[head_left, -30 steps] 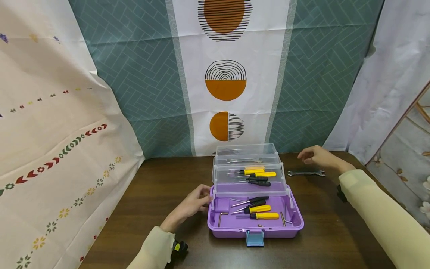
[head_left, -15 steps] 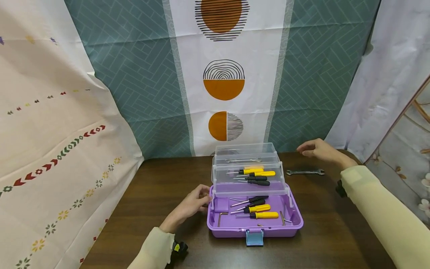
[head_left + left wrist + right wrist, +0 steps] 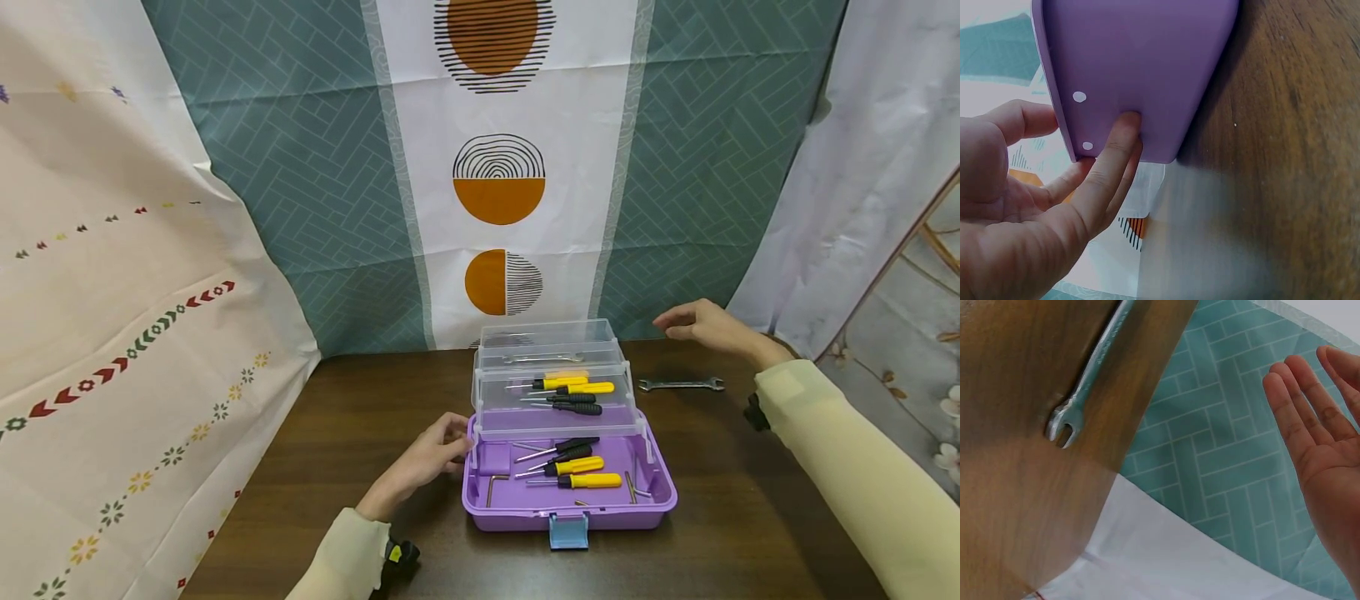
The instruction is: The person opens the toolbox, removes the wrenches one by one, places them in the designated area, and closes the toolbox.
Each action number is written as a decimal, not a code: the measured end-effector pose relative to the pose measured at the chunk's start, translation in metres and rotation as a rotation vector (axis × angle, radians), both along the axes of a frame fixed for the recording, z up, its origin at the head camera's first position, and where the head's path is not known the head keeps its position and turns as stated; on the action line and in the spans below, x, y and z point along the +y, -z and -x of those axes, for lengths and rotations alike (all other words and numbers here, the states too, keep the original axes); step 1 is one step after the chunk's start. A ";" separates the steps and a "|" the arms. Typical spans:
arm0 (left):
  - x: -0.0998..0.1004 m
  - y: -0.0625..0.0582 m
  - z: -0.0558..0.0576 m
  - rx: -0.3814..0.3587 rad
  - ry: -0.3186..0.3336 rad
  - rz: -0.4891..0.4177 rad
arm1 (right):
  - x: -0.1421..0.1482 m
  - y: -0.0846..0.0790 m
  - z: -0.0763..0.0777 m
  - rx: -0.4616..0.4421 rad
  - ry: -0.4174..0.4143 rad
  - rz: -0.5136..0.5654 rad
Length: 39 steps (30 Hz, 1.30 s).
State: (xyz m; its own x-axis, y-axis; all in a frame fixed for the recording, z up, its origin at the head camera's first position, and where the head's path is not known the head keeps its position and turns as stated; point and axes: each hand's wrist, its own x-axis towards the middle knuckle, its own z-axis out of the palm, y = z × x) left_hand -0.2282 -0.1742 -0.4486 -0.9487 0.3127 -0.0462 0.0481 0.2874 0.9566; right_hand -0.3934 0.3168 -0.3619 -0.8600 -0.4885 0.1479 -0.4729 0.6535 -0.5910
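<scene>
A purple toolbox [image 3: 570,521] stands on the table with its clear tiered trays [image 3: 555,421] raised at the back. My left hand [image 3: 431,450] holds its left side; in the left wrist view, the thumb is at the rim and fingertips press the outer wall. Yellow-handled screwdrivers [image 3: 596,481], black-handled screwdrivers [image 3: 576,452] and hex keys [image 3: 491,487] lie in the base, with more screwdrivers in the trays. My right hand [image 3: 712,329] hovers beyond an open-end wrench [image 3: 681,384], fingers extended, holding nothing. The same wrench [image 3: 1088,384] lies apart from that hand in the right wrist view.
A blue latch [image 3: 568,531] hangs down at the toolbox front. Another wrench [image 3: 543,359] lies in the upper tray. The dark wooden table [image 3: 360,400] ends at a patterned curtain [image 3: 352,292] behind, with pale cloth [image 3: 150,333] along the left.
My right hand has risen away from the wrench, toward the back, and its fingers have straightened. The left hand and the toolbox stay where they were.
</scene>
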 end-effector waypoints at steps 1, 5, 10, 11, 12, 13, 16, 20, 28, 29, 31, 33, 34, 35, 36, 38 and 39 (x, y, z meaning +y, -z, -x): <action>0.000 0.000 0.000 -0.001 -0.001 -0.002 | -0.001 -0.002 0.000 -0.001 -0.004 -0.003; 0.000 -0.001 0.000 -0.003 0.000 -0.009 | -0.007 -0.009 -0.001 0.002 -0.021 -0.019; 0.000 -0.001 -0.001 -0.005 0.006 -0.016 | -0.015 -0.020 -0.004 -0.008 -0.024 -0.025; 0.000 -0.002 -0.001 -0.003 0.008 -0.016 | -0.017 -0.021 -0.004 -0.013 -0.022 -0.024; 0.000 -0.001 -0.001 -0.004 0.008 -0.019 | -0.018 -0.022 -0.004 -0.010 -0.024 -0.031; 0.000 -0.001 -0.001 -0.003 0.008 -0.020 | -0.020 -0.024 -0.004 -0.012 -0.024 -0.032; 0.000 -0.001 -0.001 -0.004 0.006 -0.022 | -0.025 -0.027 -0.004 -0.016 -0.037 -0.029; 0.000 0.000 -0.001 -0.004 0.004 -0.017 | -0.031 -0.031 -0.005 -0.017 -0.070 -0.008; 0.001 0.001 0.000 0.000 0.005 -0.021 | -0.048 -0.034 -0.010 -0.014 -0.115 -0.001; 0.001 0.000 0.000 0.002 0.006 -0.022 | -0.051 -0.034 -0.010 -0.013 -0.121 -0.004; 0.001 0.000 -0.001 0.002 0.006 -0.027 | -0.056 -0.034 -0.011 -0.013 -0.133 -0.003; 0.001 -0.001 -0.002 0.002 0.004 -0.031 | -0.061 -0.035 -0.011 -0.016 -0.146 0.001; 0.001 -0.002 -0.002 0.002 0.003 -0.032 | -0.063 -0.035 -0.012 -0.016 -0.151 0.001; 0.001 -0.002 -0.002 0.000 0.002 -0.032 | -0.065 -0.036 -0.012 -0.020 -0.157 0.005; 0.001 -0.002 -0.002 -0.002 0.001 -0.034 | -0.067 -0.036 -0.013 -0.021 -0.162 0.008; 0.001 -0.003 -0.002 0.000 0.000 -0.031 | -0.071 -0.037 -0.014 -0.025 -0.166 0.014; 0.002 -0.003 -0.002 0.000 0.001 -0.029 | -0.073 -0.037 -0.014 -0.025 -0.169 0.016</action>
